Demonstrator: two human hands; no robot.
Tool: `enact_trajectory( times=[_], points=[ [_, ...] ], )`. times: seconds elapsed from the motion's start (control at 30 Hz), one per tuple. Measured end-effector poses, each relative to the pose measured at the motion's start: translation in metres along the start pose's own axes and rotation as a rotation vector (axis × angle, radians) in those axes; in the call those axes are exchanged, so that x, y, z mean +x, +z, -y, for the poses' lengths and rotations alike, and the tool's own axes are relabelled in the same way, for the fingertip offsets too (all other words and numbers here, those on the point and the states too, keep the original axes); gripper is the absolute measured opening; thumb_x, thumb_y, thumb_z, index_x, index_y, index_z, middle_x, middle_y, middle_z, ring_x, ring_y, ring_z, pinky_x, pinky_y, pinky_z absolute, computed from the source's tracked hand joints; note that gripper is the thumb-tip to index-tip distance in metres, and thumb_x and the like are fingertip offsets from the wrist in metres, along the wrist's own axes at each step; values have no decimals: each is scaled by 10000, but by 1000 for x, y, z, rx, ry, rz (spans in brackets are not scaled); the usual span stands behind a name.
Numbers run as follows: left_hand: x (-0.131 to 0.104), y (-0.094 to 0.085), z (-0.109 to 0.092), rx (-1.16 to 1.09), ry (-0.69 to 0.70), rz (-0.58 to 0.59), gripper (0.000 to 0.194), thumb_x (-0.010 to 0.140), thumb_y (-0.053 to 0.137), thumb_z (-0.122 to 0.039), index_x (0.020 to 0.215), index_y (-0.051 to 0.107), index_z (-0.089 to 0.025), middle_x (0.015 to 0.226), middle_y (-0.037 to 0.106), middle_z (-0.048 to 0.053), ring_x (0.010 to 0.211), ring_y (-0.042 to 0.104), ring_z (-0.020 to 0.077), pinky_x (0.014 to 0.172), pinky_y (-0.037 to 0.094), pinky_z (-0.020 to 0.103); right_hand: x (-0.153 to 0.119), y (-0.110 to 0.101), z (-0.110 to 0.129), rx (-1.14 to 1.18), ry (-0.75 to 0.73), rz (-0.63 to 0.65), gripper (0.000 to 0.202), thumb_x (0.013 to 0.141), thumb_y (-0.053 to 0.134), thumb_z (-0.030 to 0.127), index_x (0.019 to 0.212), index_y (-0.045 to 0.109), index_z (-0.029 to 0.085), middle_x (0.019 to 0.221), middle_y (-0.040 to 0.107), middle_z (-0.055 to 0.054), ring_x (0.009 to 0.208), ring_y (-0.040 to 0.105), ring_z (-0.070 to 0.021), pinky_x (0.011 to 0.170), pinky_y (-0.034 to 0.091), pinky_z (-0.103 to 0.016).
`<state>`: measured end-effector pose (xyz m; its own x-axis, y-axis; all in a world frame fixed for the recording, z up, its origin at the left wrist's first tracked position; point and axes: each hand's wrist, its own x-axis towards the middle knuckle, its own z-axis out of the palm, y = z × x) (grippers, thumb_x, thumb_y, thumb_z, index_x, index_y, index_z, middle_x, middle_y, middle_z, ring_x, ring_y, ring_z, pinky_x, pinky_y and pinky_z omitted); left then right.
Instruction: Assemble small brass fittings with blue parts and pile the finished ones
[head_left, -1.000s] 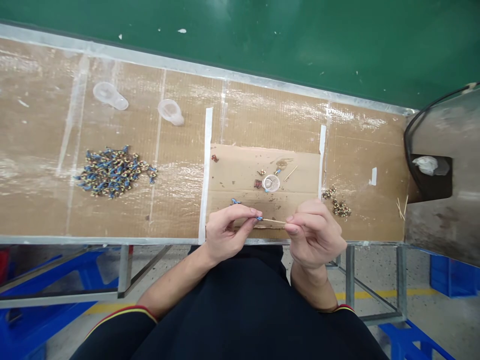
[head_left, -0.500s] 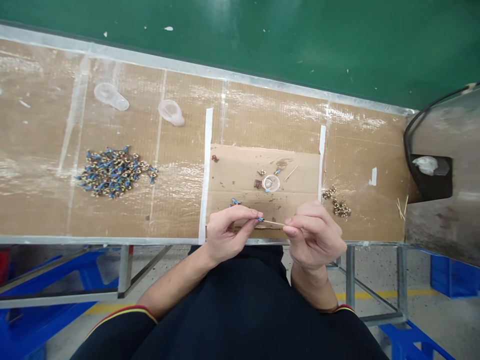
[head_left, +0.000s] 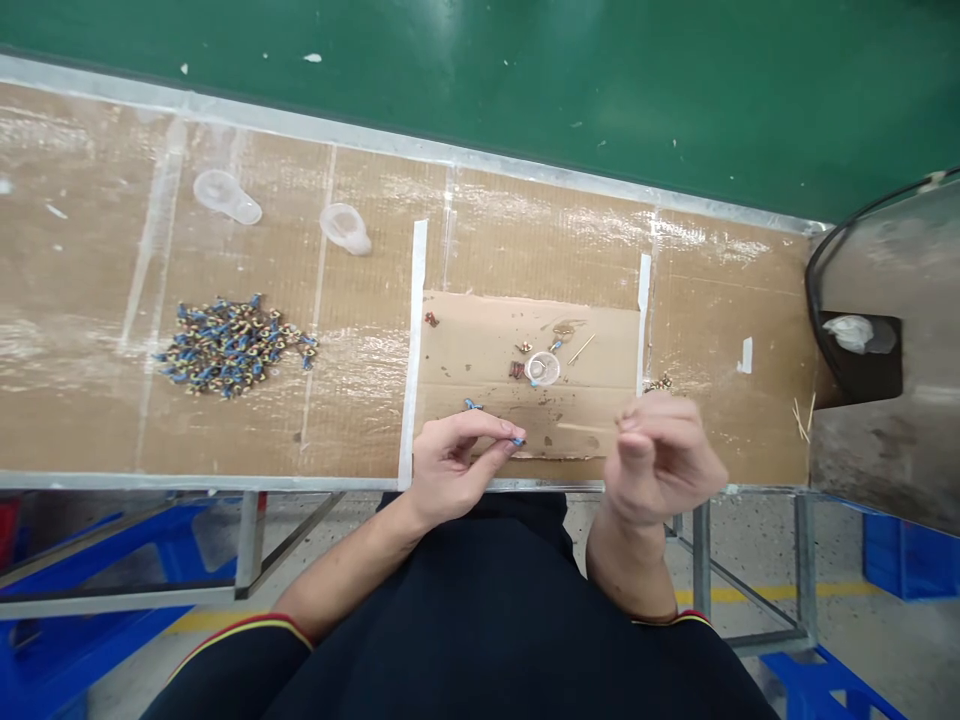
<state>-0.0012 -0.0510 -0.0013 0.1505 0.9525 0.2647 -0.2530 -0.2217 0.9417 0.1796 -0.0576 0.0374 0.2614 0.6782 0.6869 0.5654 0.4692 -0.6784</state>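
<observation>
My left hand pinches a small blue piece between thumb and fingertips, above the front edge of the cardboard sheet. To its right, my right hand is blurred, its thumb and fingers closed on a thin wooden stick that points left, clear of the blue piece. Another blue piece lies just behind my left hand. Farther back on the sheet stands a small clear cup, with reddish pieces beside it and a loose stick to the right.
A large pile of blue and yellowish pieces lies on the left. Two clear plastic items, one farther left than the other, lie behind it. Small pieces and thin sticks are at right, near a metal machine.
My right hand has moved right with the stick, away from the blue piece, and now covers part of the right-hand cluster. My left hand has stayed nearly still.
</observation>
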Motion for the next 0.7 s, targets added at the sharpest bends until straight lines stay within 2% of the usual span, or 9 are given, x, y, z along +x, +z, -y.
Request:
enact_trajectory(
  times=[0.07,0.2,0.33,0.4,0.47,0.5,0.6,0.63,0.7],
  points=[
    [0,0,0,-121,-81,-2,58,891,771,-147,941,752,-171,841,815,61,751,802,163,677,680,220,3,-4,-13,-88,26,1,96,956,700,299,876,717,249,690,620,15,580,554,-134,518,421,-299],
    [3,0,0,-307,-133,-8,80,877,789,-139,926,766,-199,838,814,29,707,789,136,659,680,208,2,-3,-32,-223,36,252,56,934,722,221,943,759,263,781,672,6,649,628,-126,546,486,-273],
    [5,-1,-2,-323,-143,17,63,882,781,-139,888,779,-202,837,806,35,702,781,138,647,680,217,-4,2,-39,-280,-41,467,122,969,674,233,1024,777,267,802,681,-10,695,652,-132,603,540,-267],
    [5,-4,-3,-313,-146,24,61,889,773,-146,871,780,-204,844,799,38,696,771,133,646,677,221,-6,-5,-41,-279,-41,519,156,967,682,299,1089,772,260,835,691,-27,727,665,-146,626,556,-282],
    [5,-7,-3,-305,-152,28,70,892,765,-145,866,780,-207,847,789,41,699,759,128,654,672,224,-6,-23,-46,-292,-5,464,223,950,699,388,1114,768,253,866,693,-40,730,666,-158,622,555,-301],
    [5,-9,-2,-304,-160,29,74,892,762,-141,867,780,-208,846,782,43,703,753,127,658,669,226,-5,-35,-49,-318,22,385,246,945,696,423,1099,771,247,868,688,-43,718,658,-160,609,544,-306],
    [4,-14,1,-317,-203,33,64,880,771,-146,858,776,-206,826,759,47,697,734,127,648,655,227,-4,-81,-58,-489,108,28,304,954,647,473,982,785,203,807,652,-41,685,627,-162,587,500,-306],
    [4,-14,3,-320,-223,32,56,874,779,-154,850,772,-204,817,752,46,689,727,126,639,650,226,-4,-97,-61,-558,146,-44,332,951,639,487,950,785,189,789,643,-41,691,625,-166,596,494,-309],
    [4,-12,5,-315,-258,28,55,862,792,-165,831,763,-201,798,741,39,672,712,118,622,633,212,-8,-121,-65,-675,242,-52,361,938,637,504,924,783,174,779,636,-40,690,615,-168,614,491,-312]
  ],
)
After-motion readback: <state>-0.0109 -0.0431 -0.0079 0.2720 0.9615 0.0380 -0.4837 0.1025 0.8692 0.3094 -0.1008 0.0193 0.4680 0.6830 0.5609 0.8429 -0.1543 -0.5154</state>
